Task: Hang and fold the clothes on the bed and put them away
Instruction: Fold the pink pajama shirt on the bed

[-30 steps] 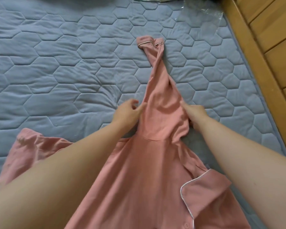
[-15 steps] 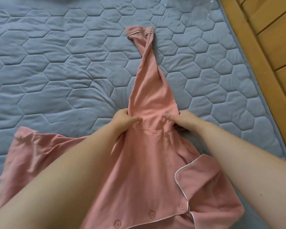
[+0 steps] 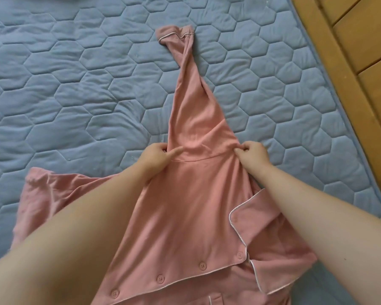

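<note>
1. My left hand [image 3: 155,156] pinches the pink pajama shirt [image 3: 185,208] at the shoulder seam's [image 3: 198,159] left end.
2. My right hand [image 3: 252,154] pinches its right end.
3. Shirt lies on the blue quilted mattress [image 3: 75,84], sleeve [image 3: 191,106] stretched away from me.

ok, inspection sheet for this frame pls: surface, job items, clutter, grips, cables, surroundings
surface: blue quilted mattress cover with hexagon stitching, a few wrinkles.
job's things: pink pajama shirt lying on the cover; one sleeve stretched away from the person, with its white-piped cuff at the far end. A row of buttons shows near the bottom edge.
clutter: nothing seen.
grips: left hand holds the fabric at the left side of the sleeve seam; right hand pinches it at the right side.
cables: nothing seen.
surroundings: wooden boards run along the right edge of the mattress.
</note>
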A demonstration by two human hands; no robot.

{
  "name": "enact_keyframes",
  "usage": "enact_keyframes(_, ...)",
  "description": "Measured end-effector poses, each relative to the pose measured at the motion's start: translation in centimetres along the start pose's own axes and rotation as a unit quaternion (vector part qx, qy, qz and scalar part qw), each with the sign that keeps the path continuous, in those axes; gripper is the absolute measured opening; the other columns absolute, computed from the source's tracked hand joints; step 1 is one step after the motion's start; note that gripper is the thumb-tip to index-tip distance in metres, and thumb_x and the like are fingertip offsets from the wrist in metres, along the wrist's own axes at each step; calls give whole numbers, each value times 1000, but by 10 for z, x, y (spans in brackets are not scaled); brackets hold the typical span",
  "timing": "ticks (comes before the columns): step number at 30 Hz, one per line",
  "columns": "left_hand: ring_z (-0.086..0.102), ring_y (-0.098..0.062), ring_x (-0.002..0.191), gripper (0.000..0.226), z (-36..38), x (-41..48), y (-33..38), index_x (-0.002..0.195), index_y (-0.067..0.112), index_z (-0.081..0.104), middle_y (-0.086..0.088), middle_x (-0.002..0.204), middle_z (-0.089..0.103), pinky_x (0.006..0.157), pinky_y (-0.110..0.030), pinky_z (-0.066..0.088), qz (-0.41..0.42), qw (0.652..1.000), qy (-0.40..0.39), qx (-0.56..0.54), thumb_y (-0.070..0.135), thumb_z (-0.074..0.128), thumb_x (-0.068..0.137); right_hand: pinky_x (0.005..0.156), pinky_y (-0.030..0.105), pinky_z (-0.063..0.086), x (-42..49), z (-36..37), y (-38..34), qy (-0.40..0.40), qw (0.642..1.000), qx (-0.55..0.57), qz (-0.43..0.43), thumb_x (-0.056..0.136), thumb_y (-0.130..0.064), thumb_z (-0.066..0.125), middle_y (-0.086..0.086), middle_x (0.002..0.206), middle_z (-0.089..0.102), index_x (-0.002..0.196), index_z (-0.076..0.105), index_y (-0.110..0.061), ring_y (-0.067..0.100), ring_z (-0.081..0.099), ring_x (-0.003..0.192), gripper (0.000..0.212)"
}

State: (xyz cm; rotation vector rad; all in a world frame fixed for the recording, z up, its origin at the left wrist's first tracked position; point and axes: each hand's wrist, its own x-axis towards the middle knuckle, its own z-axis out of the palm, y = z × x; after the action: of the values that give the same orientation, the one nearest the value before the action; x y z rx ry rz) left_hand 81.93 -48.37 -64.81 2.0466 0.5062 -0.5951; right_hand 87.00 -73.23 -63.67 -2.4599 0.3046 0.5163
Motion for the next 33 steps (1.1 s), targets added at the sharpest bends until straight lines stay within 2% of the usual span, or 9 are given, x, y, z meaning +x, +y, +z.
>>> enact_keyframes(5, 57, -23, 83, 41, -30, -9, -20, 77, 12, 66, -2, 78, 62, 64, -29, 36, 41, 956, 16, 291, 52, 63, 84, 83, 37, 41, -11, 0, 1, 106, 987, -73, 96, 95, -22, 53, 19, 115, 62, 106, 56, -6, 36, 56, 109, 19)
enact_keyframes(9, 57, -27, 93, 21, -46, -25, -40, 84, 14, 62, -5, 93, 64, 68, -33, 38, 92, 949, 113, 281, 33, 56, 92, 89, 46, 40, -32, 36, -27, 222, 950, -190, -107, 82, 0, 50, 20, 119, 56, 120, 53, -3, 39, 53, 108, 38)
enact_keyframes(12, 55, -33, 94, 17, -60, -39, -64, 89, 9, 66, -11, 95, 62, 75, -38, 42, 159, 936, 121, 290, 21, 53, 91, 101, 49, 38, -53, 72, -58, 138, 929, -219, -265, 69, 1, 58, 23, 126, 55, 123, 55, -1, 40, 51, 118, 54)
enact_keyframes(15, 55, -36, 94, 23, -87, -54, -94, 93, 8, 69, -13, 96, 66, 79, -42, 43, 174, 911, 173, 331, 18, 49, 89, 108, 48, 31, -77, 105, -94, 33, 910, -244, -334, 69, -1, 60, 19, 129, 52, 121, 57, -3, 36, 47, 124, 51)
enact_keyframes(19, 44, -32, 120, 26, -129, -74, -143, 113, 14, 62, -10, 122, 57, 100, -47, 30, 56, 897, 211, 383, 21, 52, 90, 105, 42, 29, -95, 144, -131, -62, 884, -258, -385, 79, -11, 55, 15, 118, 54, 115, 56, -5, 35, 48, 115, 36)
enact_keyframes(22, 38, -32, 128, 48, -152, -82, -173, 132, 15, 48, -11, 135, 47, 104, -47, 30, -91, 928, 224, 285, 39, 56, 90, 101, 37, 30, -109, 170, -151, -115, 866, -277, -399, 89, -23, 53, 11, 118, 52, 117, 52, -9, 30, 45, 113, 31)
enact_keyframes(26, 50, -29, 118, 56, -172, -83, -198, 132, 7, 48, -11, 123, 57, 99, -37, 39, -144, 955, 257, 1, 37, 65, 87, 96, 38, 33, -119, 192, -174, -139, 867, -296, -376, 95, -34, 50, 7, 118, 51, 118, 50, -12, 27, 44, 113, 32)
enact_keyframes(30, 54, -18, 85, 21, -176, -89, -201, 101, 8, 65, -6, 90, 61, 67, -29, 41, -170, 949, 205, -166, 21, 69, 86, 94, 40, 36, -119, 201, -186, -171, 877, -300, -334, 95, -32, 50, 10, 116, 58, 109, 58, -11, 31, 49, 112, 26)
enact_keyframes(33, 51, -20, 75, 9, -180, -94, -206, 79, 15, 65, -7, 80, 61, 58, -28, 40, -193, 896, 225, -331, 23, 70, 81, 83, 40, 40, -121, 196, -187, -122, 902, -250, -330, 95, -26, 50, 16, 106, 64, 99, 58, -8, 36, 55, 100, 20)
